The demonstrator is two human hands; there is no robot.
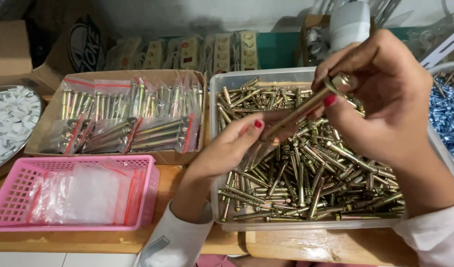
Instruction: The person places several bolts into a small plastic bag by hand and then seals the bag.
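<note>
One anchor bolt (306, 105) pinched between left hand (227, 148), right hand (380, 94)

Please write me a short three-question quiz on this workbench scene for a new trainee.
1. True or false: the right hand holds an anchor bolt by its nut end.
2. What lies in the pink basket? A) small clear bags B) blue screws C) white clips
3. Which container sits directly under both hands?

Key:
1. True; the left hand pinches a small clear bag at the bolt's other end.
2. A
3. The clear plastic tub of loose brass-coloured bolts.
</note>
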